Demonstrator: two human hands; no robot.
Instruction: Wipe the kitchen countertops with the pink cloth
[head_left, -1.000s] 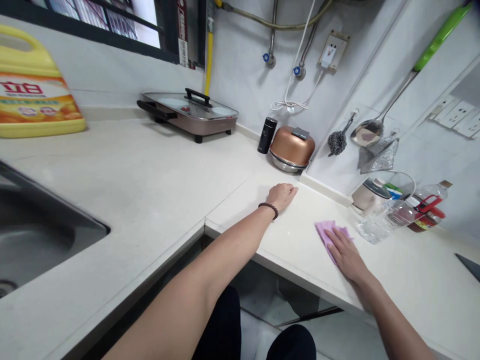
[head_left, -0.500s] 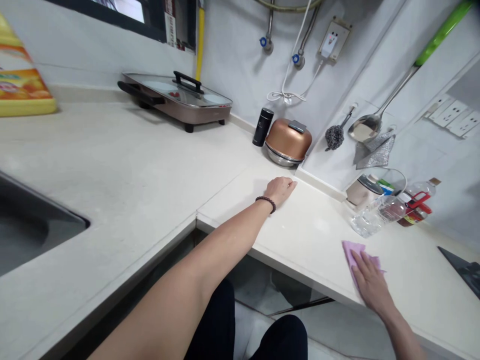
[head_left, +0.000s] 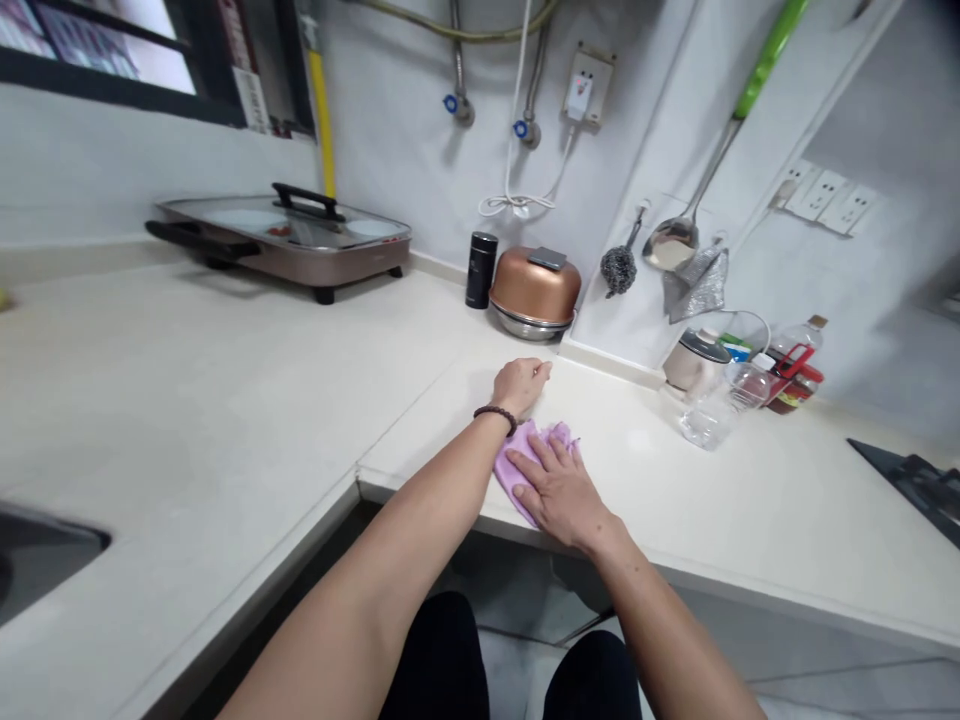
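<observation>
My right hand (head_left: 559,488) lies flat with fingers spread on a purple cloth (head_left: 516,462), pressing it onto the pale countertop (head_left: 285,390) near the front edge. My left hand (head_left: 521,384) rests on the counter just behind the cloth, fingers curled loosely under with nothing seen in them. A dark bead bracelet (head_left: 495,415) circles the left wrist. The cloth touches the left wrist area.
In the corner stand a copper-coloured pot lid on a steel bowl (head_left: 534,292) and a black flask (head_left: 481,270). An electric grill pan (head_left: 283,237) sits at back left. Jars and bottles (head_left: 724,385) crowd the right; a hob edge (head_left: 911,480) and sink (head_left: 37,560) flank.
My right hand slid the purple cloth leftwards along the counter, from the right side to just beside my left wrist. The left hand stayed put. The view swung to the right.
</observation>
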